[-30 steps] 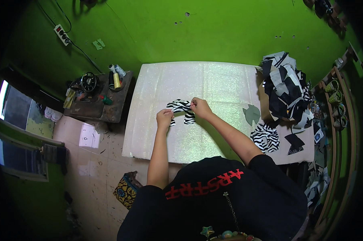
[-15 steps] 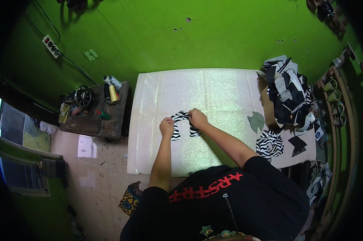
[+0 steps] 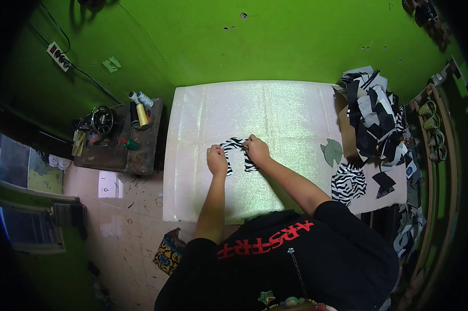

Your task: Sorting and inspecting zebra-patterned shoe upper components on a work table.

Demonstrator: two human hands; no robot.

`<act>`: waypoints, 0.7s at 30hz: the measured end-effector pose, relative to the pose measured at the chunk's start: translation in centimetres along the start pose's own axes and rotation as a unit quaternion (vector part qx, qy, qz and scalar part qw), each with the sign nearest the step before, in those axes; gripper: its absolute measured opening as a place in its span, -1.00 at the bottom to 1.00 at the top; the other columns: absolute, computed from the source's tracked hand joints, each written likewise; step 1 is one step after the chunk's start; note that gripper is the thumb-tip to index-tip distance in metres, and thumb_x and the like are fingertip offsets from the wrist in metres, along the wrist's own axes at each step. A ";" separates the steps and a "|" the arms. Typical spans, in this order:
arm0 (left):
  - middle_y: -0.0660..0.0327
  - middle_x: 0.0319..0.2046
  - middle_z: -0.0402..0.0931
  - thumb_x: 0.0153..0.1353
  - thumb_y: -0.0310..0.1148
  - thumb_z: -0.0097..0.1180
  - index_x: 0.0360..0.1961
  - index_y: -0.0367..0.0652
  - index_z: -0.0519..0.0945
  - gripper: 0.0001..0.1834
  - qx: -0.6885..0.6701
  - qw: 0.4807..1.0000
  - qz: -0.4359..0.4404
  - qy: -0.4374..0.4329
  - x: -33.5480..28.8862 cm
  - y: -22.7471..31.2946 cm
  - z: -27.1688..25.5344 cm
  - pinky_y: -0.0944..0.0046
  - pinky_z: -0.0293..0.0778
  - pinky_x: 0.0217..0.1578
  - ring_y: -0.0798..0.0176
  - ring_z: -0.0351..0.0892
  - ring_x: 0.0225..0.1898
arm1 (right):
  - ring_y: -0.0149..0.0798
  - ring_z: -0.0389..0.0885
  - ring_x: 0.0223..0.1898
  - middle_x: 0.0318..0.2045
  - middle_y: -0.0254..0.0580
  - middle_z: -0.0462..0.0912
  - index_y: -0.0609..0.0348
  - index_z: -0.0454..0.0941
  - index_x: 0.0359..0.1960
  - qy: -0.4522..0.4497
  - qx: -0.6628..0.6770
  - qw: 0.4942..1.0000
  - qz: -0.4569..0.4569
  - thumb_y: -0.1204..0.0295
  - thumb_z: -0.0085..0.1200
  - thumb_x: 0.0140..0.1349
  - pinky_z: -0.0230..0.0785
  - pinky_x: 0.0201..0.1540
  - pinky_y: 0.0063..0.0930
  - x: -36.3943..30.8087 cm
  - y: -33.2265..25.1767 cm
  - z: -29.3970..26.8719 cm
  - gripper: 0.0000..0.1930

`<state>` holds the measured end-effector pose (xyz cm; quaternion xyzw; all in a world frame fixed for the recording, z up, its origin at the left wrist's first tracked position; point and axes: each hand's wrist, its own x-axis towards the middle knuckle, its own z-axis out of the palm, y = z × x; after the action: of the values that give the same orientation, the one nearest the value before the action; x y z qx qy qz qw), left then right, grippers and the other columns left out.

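Observation:
A U-shaped piece of black-and-white zebra-striped material (image 3: 234, 142) is held over the pale shimmering sheet (image 3: 280, 111), its two legs pointing toward me. My left hand (image 3: 217, 160) is closed, pinching the piece's left side near the bend. On the opposite side, the fingers of my right hand (image 3: 257, 151) grip the upper right part. The fingertips partly cover the material. To the right lie more zebra-striped pieces (image 3: 343, 187), fanned in a rounded heap, and grey-green cut pieces (image 3: 333, 152).
A box (image 3: 345, 122) at the right overflows with black, white and grey scraps (image 3: 369, 111). Black cut pieces (image 3: 384, 184) lie in front of it. Leftward, a sewing machine (image 3: 103, 120) and thread cones (image 3: 142, 115) stand on a dark table (image 3: 140, 155). A rack (image 3: 435, 181) holds green footwear.
The view has shifted slightly, so the sheet and wall appear higher. Both hands keep their hold on the striped piece, and its left leg is now more covered by my left hand.

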<state>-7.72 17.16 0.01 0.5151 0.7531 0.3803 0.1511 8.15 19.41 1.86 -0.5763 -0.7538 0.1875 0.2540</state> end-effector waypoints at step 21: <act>0.02 -0.10 0.32 -0.17 -0.37 0.24 0.03 -0.11 0.27 -0.33 0.134 0.985 0.013 -0.103 -0.2 2.6 -1.6 0.10 0.33 -0.08 -0.04 0.31 -0.06 | -0.04 0.55 -0.22 -0.31 0.02 0.58 0.17 0.53 -0.30 -0.167 0.020 0.955 0.245 0.38 0.06 -0.10 0.39 -0.16 -0.30 0.3 0.6 -2.0 -0.73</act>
<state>-6.97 16.80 2.95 0.5772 0.7708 0.2224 0.1522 9.75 19.87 3.22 -0.6989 -0.6170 0.3524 0.0823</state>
